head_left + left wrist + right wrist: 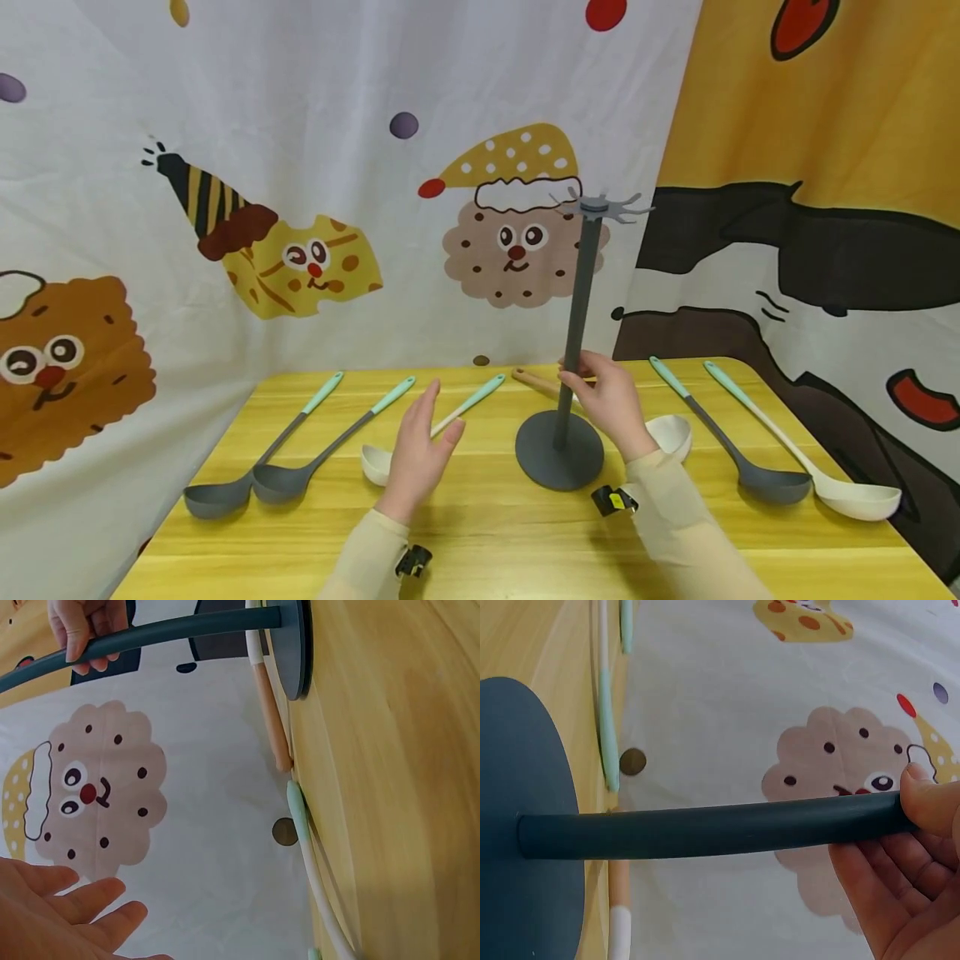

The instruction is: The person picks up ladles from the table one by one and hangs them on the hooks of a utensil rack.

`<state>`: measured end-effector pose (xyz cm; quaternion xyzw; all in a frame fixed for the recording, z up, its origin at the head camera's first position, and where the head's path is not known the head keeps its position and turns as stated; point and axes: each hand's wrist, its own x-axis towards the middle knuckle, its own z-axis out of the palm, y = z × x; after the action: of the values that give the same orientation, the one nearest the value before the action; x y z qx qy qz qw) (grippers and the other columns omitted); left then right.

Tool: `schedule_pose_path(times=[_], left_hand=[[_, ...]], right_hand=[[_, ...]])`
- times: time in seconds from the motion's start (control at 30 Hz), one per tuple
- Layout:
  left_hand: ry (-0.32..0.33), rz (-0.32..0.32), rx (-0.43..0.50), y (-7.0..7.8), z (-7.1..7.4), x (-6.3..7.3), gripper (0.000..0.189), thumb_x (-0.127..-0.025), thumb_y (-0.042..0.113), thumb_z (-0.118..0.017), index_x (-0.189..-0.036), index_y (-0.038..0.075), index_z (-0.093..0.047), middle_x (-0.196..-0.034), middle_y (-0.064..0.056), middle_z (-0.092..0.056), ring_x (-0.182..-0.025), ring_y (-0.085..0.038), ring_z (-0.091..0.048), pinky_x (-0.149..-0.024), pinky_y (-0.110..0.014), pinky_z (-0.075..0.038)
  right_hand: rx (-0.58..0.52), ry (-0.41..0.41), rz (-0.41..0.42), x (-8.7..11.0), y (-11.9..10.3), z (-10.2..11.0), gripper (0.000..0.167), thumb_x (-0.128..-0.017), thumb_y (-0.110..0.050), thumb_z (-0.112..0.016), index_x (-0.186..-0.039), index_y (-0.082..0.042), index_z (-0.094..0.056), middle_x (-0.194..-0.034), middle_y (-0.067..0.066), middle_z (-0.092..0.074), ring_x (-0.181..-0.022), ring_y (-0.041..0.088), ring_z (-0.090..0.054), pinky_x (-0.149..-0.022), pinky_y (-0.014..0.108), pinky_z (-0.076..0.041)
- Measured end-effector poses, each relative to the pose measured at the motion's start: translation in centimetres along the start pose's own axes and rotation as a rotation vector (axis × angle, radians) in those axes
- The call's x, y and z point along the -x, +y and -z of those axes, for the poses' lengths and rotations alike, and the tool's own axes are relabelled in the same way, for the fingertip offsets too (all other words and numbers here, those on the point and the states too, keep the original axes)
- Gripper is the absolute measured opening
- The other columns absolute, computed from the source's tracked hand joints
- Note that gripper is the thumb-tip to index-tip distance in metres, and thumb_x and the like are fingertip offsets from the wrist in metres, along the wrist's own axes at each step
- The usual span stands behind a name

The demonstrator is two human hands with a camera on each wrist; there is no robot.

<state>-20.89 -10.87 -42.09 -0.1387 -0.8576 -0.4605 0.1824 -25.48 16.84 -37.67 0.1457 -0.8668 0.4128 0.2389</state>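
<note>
Nearby, sleeves point(682, 521): beige, a small black camera point(412, 561) at each wrist.
Left hand point(417, 457): fingers straight, thumb spread wide, raised just beside the middle white ladle point(480, 397) and partly hiding it.
Right hand point(609, 404): thumb and fingers pinch the stand point(582, 304) partway up its pole point(705, 832).
Stand: dark grey, between the hands, roughly upright, hooks point(594, 206) fanned at the top; whether its round base point(540, 458) touches the table, I cannot tell.
Left side: outer grey ladle point(217, 500) and inner grey ladle point(281, 483), mint handles slanting away, bowls side by side.
Right side: right grey ladle point(772, 485) and right white ladle point(858, 500), mint handles pointing away.
Behind stand: wood-handled ladle point(670, 433), white bowl beside the right wrist.
Table point(495, 542): yellow wood, under the ladles.
Backdrop: white cloth point(337, 50) with a printed cookie point(525, 283) and cheese point(273, 279).
</note>
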Motion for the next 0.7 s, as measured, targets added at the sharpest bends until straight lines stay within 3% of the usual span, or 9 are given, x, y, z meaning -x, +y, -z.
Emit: schedule_pose_path(times=[0.33, 0.7], left_hand=[[0.037, 0.019, -0.050, -0.4, 1.5, -1.8, 0.069, -0.102, 0.047, -0.047, -0.154, 0.004, -0.031, -0.154, -0.023, -0.034, -0.141, -0.045, -0.028, -0.110, -0.065, -0.025], [0.056, 0.033, -0.065, -1.0, 2.3, -3.0, 0.070, -0.101, 0.046, -0.048, -0.153, 0.002, -0.033, -0.152, -0.023, -0.037, -0.139, -0.045, -0.032, -0.112, -0.062, -0.025]], right_hand=[[-0.049, -0.033, 0.027, -0.2, -2.2, -1.8, 0.013, -0.089, -0.007, -0.074, -0.102, -0.006, -0.072, -0.094, 0.009, -0.067, -0.087, 0.026, -0.067, -0.076, 0.044, -0.059], [-0.076, -0.047, 0.049, -0.2, -2.8, -3.4, 0.011, -0.089, -0.009, -0.074, -0.100, -0.009, -0.074, -0.095, 0.006, -0.068, -0.086, 0.022, -0.068, -0.075, 0.040, -0.059]])
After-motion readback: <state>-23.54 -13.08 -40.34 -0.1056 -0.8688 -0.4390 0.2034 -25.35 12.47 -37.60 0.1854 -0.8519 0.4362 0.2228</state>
